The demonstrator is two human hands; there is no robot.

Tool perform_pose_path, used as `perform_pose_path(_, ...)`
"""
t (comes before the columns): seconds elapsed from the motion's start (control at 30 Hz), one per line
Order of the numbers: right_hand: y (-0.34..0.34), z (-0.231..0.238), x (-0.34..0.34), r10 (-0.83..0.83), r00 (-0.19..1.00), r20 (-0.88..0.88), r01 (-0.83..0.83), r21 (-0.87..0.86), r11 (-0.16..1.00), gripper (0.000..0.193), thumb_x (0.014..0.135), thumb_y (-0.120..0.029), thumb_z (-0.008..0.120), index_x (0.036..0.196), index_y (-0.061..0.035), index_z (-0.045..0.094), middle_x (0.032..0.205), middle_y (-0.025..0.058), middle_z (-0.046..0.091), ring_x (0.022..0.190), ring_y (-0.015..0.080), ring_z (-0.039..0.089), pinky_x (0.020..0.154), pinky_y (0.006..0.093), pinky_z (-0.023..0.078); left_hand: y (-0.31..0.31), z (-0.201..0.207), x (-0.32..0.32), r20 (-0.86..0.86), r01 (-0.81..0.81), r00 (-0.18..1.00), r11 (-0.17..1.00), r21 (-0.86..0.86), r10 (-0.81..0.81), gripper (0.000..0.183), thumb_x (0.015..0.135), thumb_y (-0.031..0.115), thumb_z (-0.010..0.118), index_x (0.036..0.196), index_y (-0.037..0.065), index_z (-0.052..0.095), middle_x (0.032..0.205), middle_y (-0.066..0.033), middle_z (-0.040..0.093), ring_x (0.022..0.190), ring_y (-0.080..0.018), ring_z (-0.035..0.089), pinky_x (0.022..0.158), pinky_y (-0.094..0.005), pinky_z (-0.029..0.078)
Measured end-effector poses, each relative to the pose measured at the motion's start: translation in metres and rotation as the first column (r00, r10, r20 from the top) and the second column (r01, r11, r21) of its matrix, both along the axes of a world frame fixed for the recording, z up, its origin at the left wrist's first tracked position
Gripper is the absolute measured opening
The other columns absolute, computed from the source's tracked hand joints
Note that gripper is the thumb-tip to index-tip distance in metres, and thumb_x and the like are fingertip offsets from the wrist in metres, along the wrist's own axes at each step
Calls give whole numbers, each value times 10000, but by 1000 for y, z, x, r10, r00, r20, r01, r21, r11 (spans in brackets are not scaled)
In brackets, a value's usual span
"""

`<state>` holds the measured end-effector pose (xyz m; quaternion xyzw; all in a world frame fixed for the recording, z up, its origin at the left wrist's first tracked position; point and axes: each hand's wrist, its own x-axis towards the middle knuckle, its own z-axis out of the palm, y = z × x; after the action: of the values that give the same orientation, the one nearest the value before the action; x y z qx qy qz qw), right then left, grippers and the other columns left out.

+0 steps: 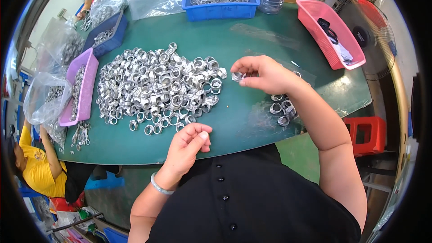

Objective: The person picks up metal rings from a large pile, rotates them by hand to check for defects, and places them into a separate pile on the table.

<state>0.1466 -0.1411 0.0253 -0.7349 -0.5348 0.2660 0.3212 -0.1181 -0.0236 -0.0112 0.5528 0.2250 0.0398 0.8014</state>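
Note:
A large pile of silvery metal ring parts (157, 83) covers the left middle of the green table (225, 130). Just right of the pile, my right hand (265, 75) pinches one metal ring part (237, 76) between thumb and fingers. My left hand (189, 146) hangs over the table's near edge, below the pile. Its fingers are curled in and its thumb lies against them; whether anything is inside is hidden. A smaller group of metal ring parts (283, 108) lies under and beside my right forearm.
A blue bin (220, 13) of metal parts stands at the back; a purple basket (92, 78) and another blue bin (118, 36) stand left. A pink basket (310, 27) and a fan (366, 36) are at right. One person (42, 171) in yellow sits left, another far back.

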Motion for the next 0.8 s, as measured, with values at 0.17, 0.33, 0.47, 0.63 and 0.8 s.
perform_pose_path(0.17, 2, 6, -42, 211, 880, -425, -92, 283, 955, 323, 804, 20, 614, 1124, -16, 586, 993, 37, 620, 923, 110, 562, 805, 291, 459, -1, 9, 15, 142, -89, 987, 986, 141, 69, 271, 900, 88, 551, 1149, -5, 501, 865, -36, 566, 756, -86, 533, 697, -224, 456)
perform_pose_path(0.33, 7, 1, -65, 282, 959, 4, -254, 444, 859, 408, 747, 13, 624, 1149, -40, 578, 976, 114, 620, 891, 243, 608, 774, 338, 483, -7, 16, 32, 343, -143, 936, 971, 189, 71, 478, 851, -2, 597, 1287, -17, 401, 965, -43, 557, 861, -79, 536, 782, -226, 457)
perform_pose_path(0.47, 7, -4, -71, 256, 966, -38, -214, 437, 874, 391, 746, 9, 636, 1125, -37, 552, 934, 97, 608, 854, 221, 598, 760, 320, 482, -2, 5, 35, 335, -148, 941, 950, 276, 49, 422, 850, -11, 605, 1248, -17, 463, 983, -34, 580, 890, -93, 561, 797, -233, 472)
perform_pose_path(0.63, 4, -19, -65, 259, 868, -423, -110, 345, 932, 183, 843, -41, 611, 1014, -15, 552, 899, 46, 606, 806, 129, 573, 733, 278, 477, -2, 1, 35, 345, -141, 937, 963, 232, 54, 397, 851, -22, 602, 1229, -22, 479, 1015, -54, 600, 910, -97, 572, 802, -235, 475)
perform_pose_path(0.8, 5, -21, -54, 232, 448, -863, -47, 237, 970, 162, 918, -159, 562, 998, -18, 559, 902, 41, 621, 739, 102, 599, 659, 240, 487, -1, 3, 38, 389, -114, 921, 960, 257, 5, 408, 846, -37, 595, 1234, -23, 471, 1024, -75, 611, 936, -122, 589, 819, -255, 479)
